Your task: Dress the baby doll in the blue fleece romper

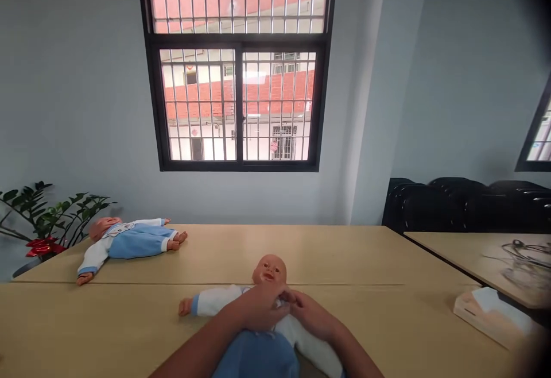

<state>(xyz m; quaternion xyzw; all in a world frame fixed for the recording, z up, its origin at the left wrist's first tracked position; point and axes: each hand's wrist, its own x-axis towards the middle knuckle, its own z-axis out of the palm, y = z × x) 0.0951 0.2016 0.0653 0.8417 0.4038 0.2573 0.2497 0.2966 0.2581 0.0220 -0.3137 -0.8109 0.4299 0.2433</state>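
Tabletop (107, 329) bears a doll (263, 344), chest beneath left grip (263, 307) and right grip (315, 316).

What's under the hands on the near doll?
The near doll's white top, at the chest just below its head. The left hand and right hand cover the upper middle, so cloth details directly beneath can't be seen.

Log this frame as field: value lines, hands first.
left hand: left hand at near doll's upper chest; grip unclear
right hand: right hand beside it, fingers close together
near doll: face up, blue-and-white outfit
far doll: far doll lying back left, near plant
right side: box, cables, black chairs
background: barred window
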